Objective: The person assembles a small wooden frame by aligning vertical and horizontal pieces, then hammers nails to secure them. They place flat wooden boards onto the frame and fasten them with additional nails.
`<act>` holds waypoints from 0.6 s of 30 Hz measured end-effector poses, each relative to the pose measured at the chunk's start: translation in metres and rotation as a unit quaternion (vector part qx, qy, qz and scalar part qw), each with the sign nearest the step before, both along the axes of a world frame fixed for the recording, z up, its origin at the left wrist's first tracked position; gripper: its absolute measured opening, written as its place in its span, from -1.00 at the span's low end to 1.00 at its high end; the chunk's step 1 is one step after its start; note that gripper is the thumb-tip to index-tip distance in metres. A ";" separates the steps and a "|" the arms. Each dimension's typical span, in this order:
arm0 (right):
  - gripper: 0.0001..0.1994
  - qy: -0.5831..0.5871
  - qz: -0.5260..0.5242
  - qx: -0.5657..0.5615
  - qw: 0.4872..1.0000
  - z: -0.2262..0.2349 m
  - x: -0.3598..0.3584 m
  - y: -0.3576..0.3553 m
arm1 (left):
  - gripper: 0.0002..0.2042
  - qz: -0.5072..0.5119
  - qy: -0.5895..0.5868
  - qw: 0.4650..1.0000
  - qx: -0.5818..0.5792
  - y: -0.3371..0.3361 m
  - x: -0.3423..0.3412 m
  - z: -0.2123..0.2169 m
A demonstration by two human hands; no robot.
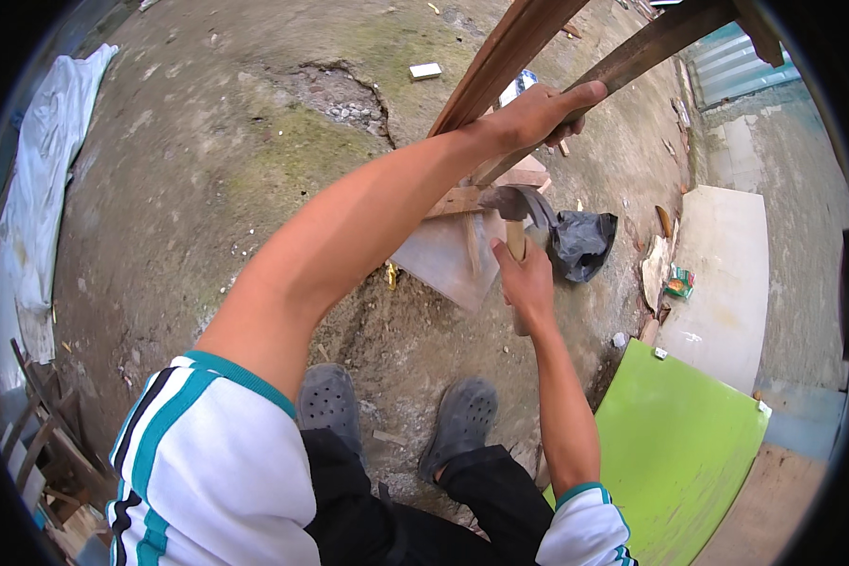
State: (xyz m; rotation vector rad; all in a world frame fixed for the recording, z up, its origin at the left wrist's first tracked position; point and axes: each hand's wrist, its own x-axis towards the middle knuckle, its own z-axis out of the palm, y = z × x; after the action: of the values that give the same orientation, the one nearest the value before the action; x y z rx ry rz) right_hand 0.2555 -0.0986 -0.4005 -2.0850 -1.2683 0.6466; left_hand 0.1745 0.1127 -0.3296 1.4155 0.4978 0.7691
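Observation:
My left hand (535, 115) is closed around a slanting wooden post (646, 52), its thumb lying along the wood. A second, reddish-brown wooden post (509, 61) rises beside it, behind my left wrist. Closer to me, my right hand (528, 281) grips the wooden handle of a claw hammer (516, 236). The hammer's dark head is beside the lower end of the held post, next to a short wooden crosspiece (457, 202); whether they touch, I cannot tell. Beneath these lies a pale flat board (448, 257). Just right of the hammer sits a black plastic bag (585, 247).
A bright green panel (674, 439) and a whitish board (717, 274) lie along the right side by a wall. White sheeting (52, 189) and scrap wood (61, 439) line the left. The concrete ground has a broken patch (344, 99). My grey clogs (462, 420) stand below.

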 end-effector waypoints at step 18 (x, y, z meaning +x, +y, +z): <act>-0.68 -0.033 -0.003 0.026 0.999 0.037 -0.019 0.016 | -0.24 0.004 -0.001 1.000 0.005 -0.004 -0.008 0.001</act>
State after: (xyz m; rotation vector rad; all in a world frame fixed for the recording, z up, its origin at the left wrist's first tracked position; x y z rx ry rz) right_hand 0.2370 -0.0830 -0.3632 -2.0823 -1.3008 0.5405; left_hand 0.1669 0.1088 -0.3284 1.4229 0.4998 0.7806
